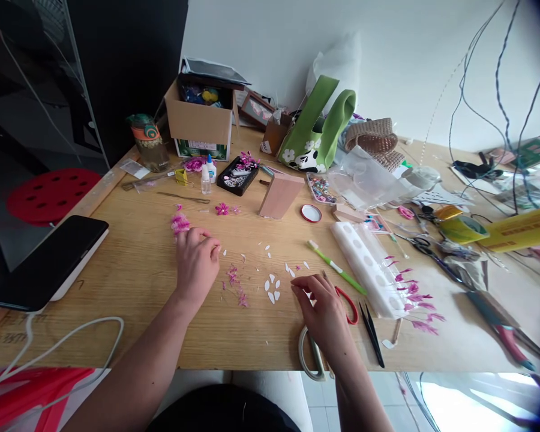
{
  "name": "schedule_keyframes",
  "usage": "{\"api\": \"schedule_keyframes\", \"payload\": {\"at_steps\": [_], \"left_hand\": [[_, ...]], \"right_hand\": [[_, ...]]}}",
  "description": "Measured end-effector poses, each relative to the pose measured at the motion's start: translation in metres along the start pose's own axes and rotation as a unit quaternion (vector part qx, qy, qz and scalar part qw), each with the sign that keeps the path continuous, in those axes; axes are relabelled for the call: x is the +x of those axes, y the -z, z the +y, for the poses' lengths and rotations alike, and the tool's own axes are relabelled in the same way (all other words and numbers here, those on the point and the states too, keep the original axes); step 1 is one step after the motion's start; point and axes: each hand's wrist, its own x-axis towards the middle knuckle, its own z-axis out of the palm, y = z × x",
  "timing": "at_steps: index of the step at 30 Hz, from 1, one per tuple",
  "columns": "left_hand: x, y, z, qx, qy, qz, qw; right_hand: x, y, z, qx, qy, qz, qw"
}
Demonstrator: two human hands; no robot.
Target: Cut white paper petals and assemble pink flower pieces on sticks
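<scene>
My left hand point(195, 259) hovers over the left middle of the wooden table, thumb and forefinger closed together. Whatever those fingertips may hold is too small to make out. Just behind it lies a fluffy pink flower piece point(180, 223). My right hand point(324, 309) is pinched at the fingertips, above scissors with red handles point(351, 305) and a roll of tape point(304, 354); its grip, if on anything, is hidden. Between the hands, several white petal-shaped pieces point(271, 297) form a loose ring. Pink scraps point(234, 277) are scattered to their left.
A wooden block point(281, 197) stands behind the petals, near a red-rimmed lid point(311, 213). Rightward lie a green toothbrush point(337, 267), black tweezers point(371, 336) and a white foam strip point(368, 270) with pink sprigs. Glue bottles point(210, 169) and a black tray point(238, 177) sit behind.
</scene>
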Motion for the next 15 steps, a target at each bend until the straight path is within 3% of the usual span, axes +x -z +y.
{"api": "schedule_keyframes", "payload": {"at_steps": [5, 15], "left_hand": [[-0.003, -0.009, 0.001, 0.039, -0.012, -0.076, 0.996], [0.000, -0.015, -0.002, 0.035, -0.011, -0.126, 0.991]], "right_hand": [[-0.011, 0.010, -0.002, 0.019, -0.007, 0.032, 0.999], [-0.022, 0.015, 0.004, 0.022, -0.006, 0.045, 0.999]]}}
